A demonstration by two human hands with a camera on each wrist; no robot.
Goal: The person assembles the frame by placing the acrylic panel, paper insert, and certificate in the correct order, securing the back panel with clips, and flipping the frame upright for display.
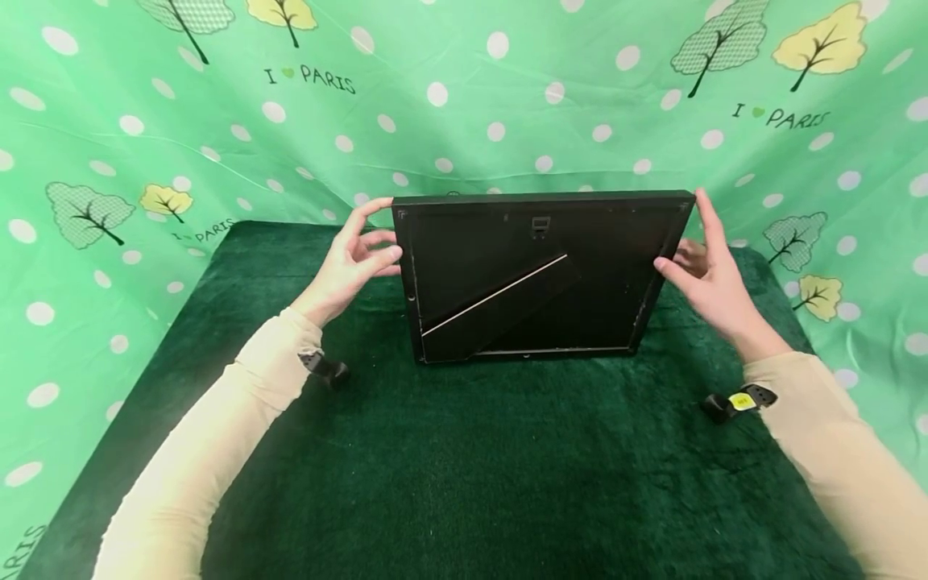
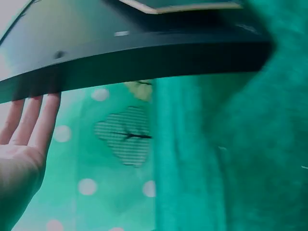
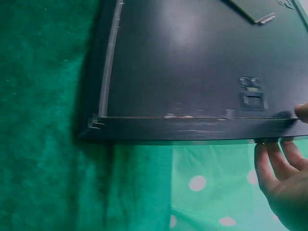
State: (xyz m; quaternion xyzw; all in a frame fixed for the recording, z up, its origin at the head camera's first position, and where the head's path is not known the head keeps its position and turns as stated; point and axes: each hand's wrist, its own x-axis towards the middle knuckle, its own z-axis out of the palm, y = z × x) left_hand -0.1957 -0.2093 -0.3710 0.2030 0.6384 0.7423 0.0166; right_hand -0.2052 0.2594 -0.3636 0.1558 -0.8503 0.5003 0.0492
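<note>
1. Nearest the person, in front of the picture frame (image 1: 536,274), lies the bare stretch of dark green plush cloth (image 1: 464,467) covering the desk.
2. The picture frame stands upright on that cloth, its black back facing the person, with the folding easel stand (image 1: 500,310) lying flat against the backing.
3. The left hand (image 1: 351,262) is at the frame's left edge, fingers fairly straight and spread, touching it rather than gripping; the wrist view shows straight fingers behind the edge.
4. The right hand (image 1: 706,270) is at the frame's right edge, fingers extended along it, thumb at the back, steadying lightly.
5. With the stand folded, I judge the frame could tip over if either hand eased off.
6. Beyond the frame hangs the green polka-dot backdrop (image 1: 464,97).
</note>
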